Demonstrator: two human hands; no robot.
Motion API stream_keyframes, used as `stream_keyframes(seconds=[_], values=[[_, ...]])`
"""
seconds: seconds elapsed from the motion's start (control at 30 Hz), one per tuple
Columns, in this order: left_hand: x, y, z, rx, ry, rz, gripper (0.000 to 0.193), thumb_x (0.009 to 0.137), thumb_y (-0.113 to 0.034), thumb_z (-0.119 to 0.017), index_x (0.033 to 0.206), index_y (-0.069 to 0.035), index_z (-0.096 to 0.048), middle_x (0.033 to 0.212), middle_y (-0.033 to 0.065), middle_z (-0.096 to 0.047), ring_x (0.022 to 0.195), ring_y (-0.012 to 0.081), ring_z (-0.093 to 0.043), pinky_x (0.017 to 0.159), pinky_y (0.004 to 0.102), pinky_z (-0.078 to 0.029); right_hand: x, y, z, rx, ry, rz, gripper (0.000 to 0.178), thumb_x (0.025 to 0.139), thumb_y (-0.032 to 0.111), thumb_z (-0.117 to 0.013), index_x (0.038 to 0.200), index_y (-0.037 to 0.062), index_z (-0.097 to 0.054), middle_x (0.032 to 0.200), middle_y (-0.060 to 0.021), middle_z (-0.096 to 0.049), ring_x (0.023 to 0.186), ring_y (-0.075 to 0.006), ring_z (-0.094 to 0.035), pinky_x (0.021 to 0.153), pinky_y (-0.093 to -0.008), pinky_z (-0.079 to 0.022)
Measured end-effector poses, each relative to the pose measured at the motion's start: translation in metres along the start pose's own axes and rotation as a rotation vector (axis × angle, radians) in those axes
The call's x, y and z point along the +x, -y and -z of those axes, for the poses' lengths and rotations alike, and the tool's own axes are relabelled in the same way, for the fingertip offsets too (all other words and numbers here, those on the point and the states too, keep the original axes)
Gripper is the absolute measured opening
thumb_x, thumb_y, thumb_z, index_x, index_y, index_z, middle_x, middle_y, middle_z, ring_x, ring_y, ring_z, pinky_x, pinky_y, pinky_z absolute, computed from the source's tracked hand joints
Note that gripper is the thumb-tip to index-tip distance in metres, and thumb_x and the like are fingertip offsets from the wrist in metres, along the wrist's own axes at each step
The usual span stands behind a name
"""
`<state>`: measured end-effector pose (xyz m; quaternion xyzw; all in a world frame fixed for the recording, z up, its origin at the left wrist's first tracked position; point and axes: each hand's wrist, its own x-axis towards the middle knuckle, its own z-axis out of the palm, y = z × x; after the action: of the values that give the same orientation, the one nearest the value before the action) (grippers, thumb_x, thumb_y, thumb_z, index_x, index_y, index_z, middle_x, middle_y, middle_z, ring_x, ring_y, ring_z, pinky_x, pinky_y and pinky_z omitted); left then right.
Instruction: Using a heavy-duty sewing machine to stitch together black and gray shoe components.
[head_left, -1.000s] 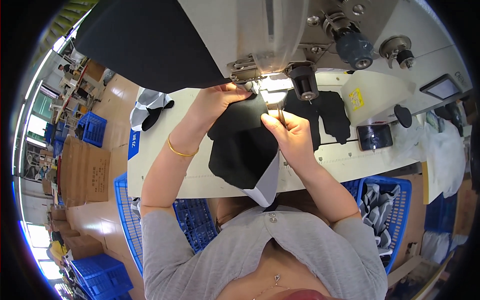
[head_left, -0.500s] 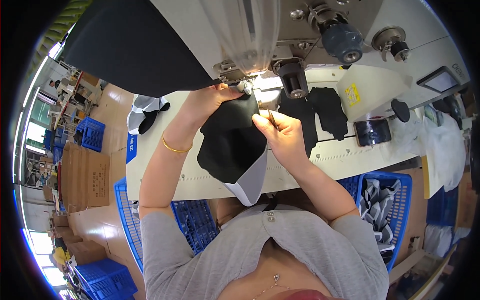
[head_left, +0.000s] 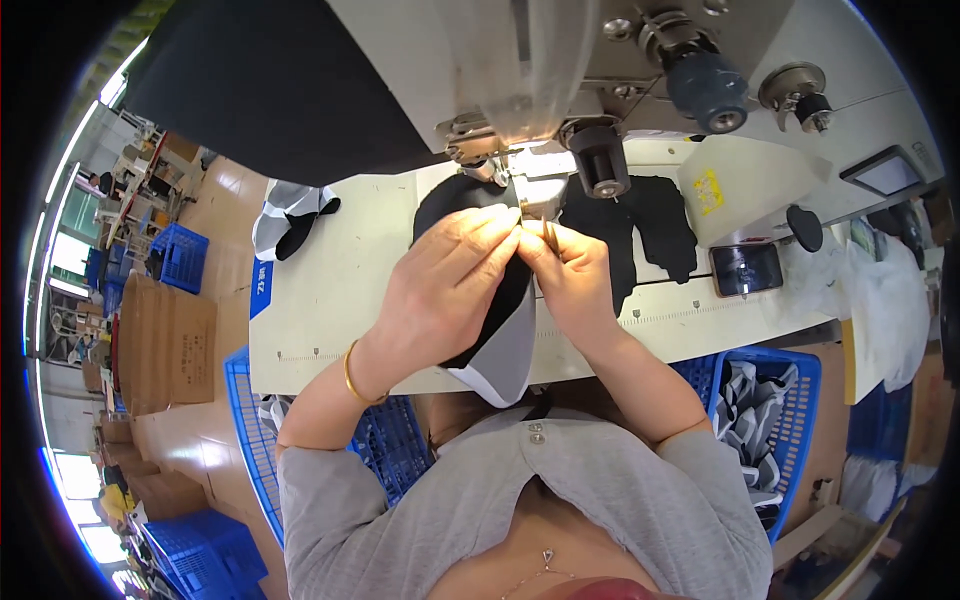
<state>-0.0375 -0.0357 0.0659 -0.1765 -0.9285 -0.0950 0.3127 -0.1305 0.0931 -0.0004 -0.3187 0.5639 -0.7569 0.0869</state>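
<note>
A black fabric piece [head_left: 450,203] with a pale grey-white underside [head_left: 503,362] lies beneath the sewing machine's presser foot [head_left: 490,170] and reaches past the table's front edge. My left hand [head_left: 445,285] lies over the fabric, its fingertips pinched at the fabric's right edge, just in front of the needle area. Close beside it, my right hand [head_left: 572,278] pinches the same edge between thumb and finger. A slim dark pointed tool [head_left: 549,236], possibly tweezers, is also held in the right hand. The fingertips of both hands almost touch; the exact grip is partly hidden.
More black fabric pieces [head_left: 662,225] lie right of the needle on the white table [head_left: 330,300]. A grey-and-black piece [head_left: 288,215] rests at the left. Blue baskets [head_left: 790,440] stand below the table. A dark shiny box [head_left: 746,268] sits near the machine's base.
My left hand has come from the fabric's far left side by the presser foot to its right edge, beside my right hand. The right hand has hardly moved.
</note>
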Motion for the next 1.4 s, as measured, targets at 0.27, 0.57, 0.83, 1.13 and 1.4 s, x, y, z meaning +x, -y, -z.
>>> stream_keyframes(seconds=[0.27,0.57,0.83,1.13,1.4], values=[[-0.012,0.009,-0.010,0.037,-0.030,-0.007,0.032,0.073,0.003,-0.066,0.105,0.008,-0.066,0.116,0.0169,-0.066,0.108,0.0302,-0.064,0.098,0.0404,-0.051,-0.012,0.012,0.004,0.137,0.042,-0.334,0.016,0.090,0.008,-0.065,0.101,-0.0027,-0.070,0.072,0.0080,-0.058,0.065,0.0016,-0.045,0.055,-0.0177,-0.036],[-0.008,0.013,-0.011,0.055,-0.053,-0.003,0.030,0.076,0.004,-0.067,0.105,0.008,-0.066,0.113,0.0173,-0.067,0.106,0.0308,-0.065,0.095,0.0402,-0.052,-0.002,0.014,0.005,0.143,0.053,-0.304,0.014,0.088,0.004,-0.064,0.099,-0.0019,-0.071,0.072,0.0082,-0.058,0.065,0.0014,-0.045,0.054,-0.0180,-0.036],[-0.002,0.014,-0.014,0.079,-0.078,0.003,0.026,0.078,0.002,-0.068,0.104,0.007,-0.067,0.111,0.0171,-0.067,0.104,0.0302,-0.066,0.093,0.0395,-0.053,0.008,0.012,0.010,0.209,0.042,-0.338,0.015,0.086,0.003,-0.066,0.100,-0.0016,-0.071,0.081,0.0050,-0.065,0.070,0.0003,-0.052,0.062,-0.0174,-0.042],[-0.007,0.011,-0.015,0.058,-0.096,0.008,0.025,0.078,0.004,-0.068,0.102,0.008,-0.067,0.112,0.0177,-0.068,0.103,0.0324,-0.066,0.092,0.0402,-0.054,0.003,0.012,0.016,0.075,0.066,-0.310,0.020,0.084,0.002,-0.064,0.103,-0.0028,-0.070,0.081,0.0035,-0.066,0.073,-0.0004,-0.055,0.067,-0.0176,-0.045],[-0.005,0.020,-0.016,0.114,-0.131,-0.027,0.024,0.078,0.000,-0.069,0.101,0.006,-0.067,0.109,0.0156,-0.069,0.099,0.0276,-0.068,0.091,0.0370,-0.055,0.007,0.013,0.011,0.067,0.041,-0.284,0.019,0.086,0.003,-0.065,0.103,-0.0032,-0.069,0.081,0.0040,-0.065,0.073,-0.0003,-0.054,0.067,-0.0178,-0.045]])
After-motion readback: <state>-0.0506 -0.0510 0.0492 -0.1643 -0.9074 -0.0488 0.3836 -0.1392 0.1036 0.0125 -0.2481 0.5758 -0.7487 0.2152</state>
